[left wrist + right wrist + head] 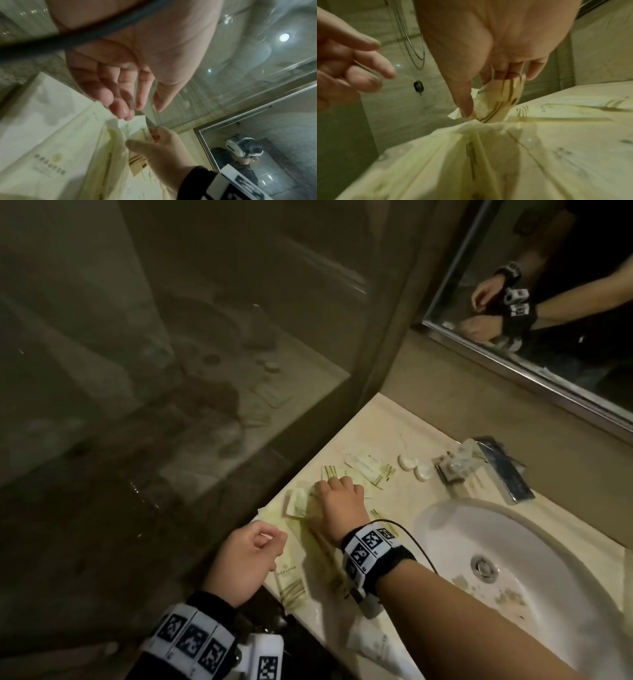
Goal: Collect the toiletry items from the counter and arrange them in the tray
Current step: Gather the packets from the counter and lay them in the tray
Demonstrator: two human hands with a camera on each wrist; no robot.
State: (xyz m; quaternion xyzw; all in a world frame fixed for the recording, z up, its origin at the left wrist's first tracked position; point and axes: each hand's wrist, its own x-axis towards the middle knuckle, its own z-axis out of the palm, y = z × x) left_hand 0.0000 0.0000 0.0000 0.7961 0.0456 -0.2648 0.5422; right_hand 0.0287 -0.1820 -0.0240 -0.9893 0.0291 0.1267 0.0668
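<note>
- The right hand [337,501] reached across the counter [407,498] near its left corner, fingers curled down onto a pale sachet [301,503] with striped edges; in the right wrist view the thumb and fingers pinched that same sachet [498,100] and held it tilted up off the surface.
- The left hand [248,563] hovered just beside the counter's front-left edge, fingers loosely curled and holding nothing; the left wrist view showed its fingers [118,106] relaxed above the packets, not touching them as far as could be made out.
- More flat packets [363,467] in the same cream wrapping lay scattered on the counter beyond the right hand, and longer ones [291,580] lay under and beside the right wrist.
- Two small white round soaps [416,467] sat touching each other farther back, just left of the tap.
- A chrome faucet [503,474] with a clear handle stood behind the white sink [455,515], whose basin carried some brownish specks near the drain.
- A cream tube [376,648] lay at the front edge of the counter under the right forearm.
- A dark shape at the counter's near edge, partly behind the left wrist, might have been the tray, but the picture was too dim there to tell.
- A mirror [548,302] on the back wall reflected both hands and wristbands.
</note>
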